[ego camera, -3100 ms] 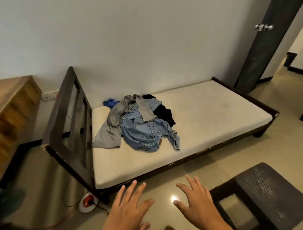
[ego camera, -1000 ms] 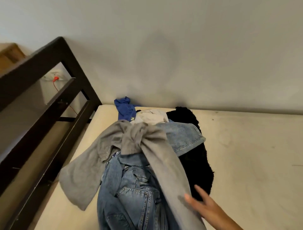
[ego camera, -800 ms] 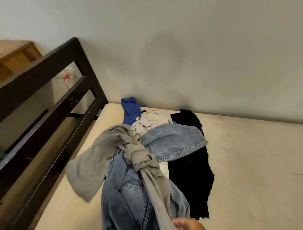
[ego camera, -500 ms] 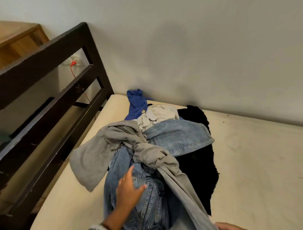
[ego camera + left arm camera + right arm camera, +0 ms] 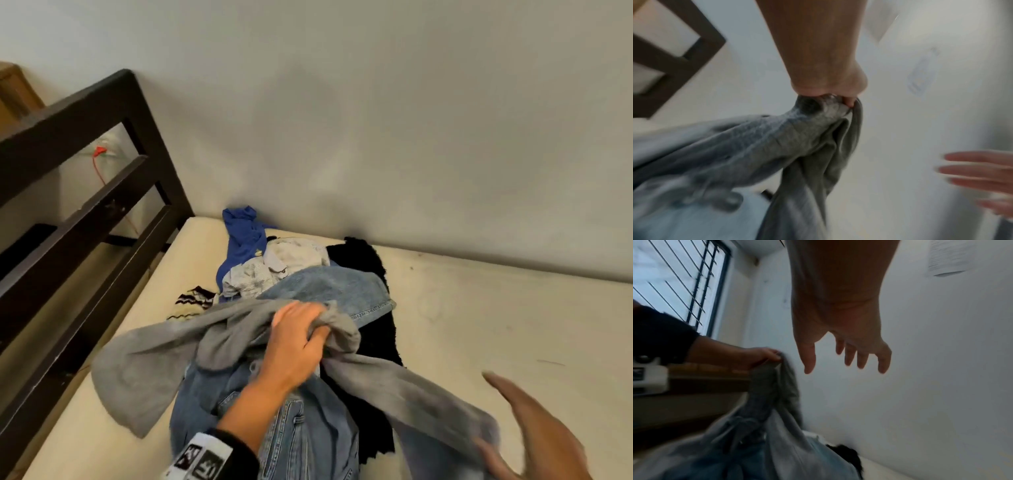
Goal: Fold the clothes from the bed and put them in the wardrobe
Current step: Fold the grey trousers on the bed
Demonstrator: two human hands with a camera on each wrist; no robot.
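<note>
A pile of clothes lies near the head of the bare mattress [image 5: 496, 325]. On top is a grey garment [image 5: 150, 366], and my left hand [image 5: 301, 339] grips a bunched part of it, lifted off the pile; the left wrist view shows the grey garment [image 5: 777, 142] hanging from my fist [image 5: 830, 91]. Beneath are a denim jacket [image 5: 308, 438], a black garment [image 5: 373, 274], a blue one [image 5: 245, 236] and a pale one [image 5: 294, 257]. My right hand [image 5: 534, 431] hovers at the lower right, fingers straight, blurred, holding nothing; the right wrist view shows its spread fingers [image 5: 846, 353].
A dark wooden headboard [image 5: 85, 205] with rails stands at the left end of the bed. The grey wall [image 5: 376, 120] runs along the far side. A striped cloth [image 5: 195, 301] peeks out beside the pile. A red cable [image 5: 99, 161] hangs behind the headboard.
My left hand went from lying on the denim jacket to gripping the grey garment and lifting it. My right hand has come further up into view at the lower right.
</note>
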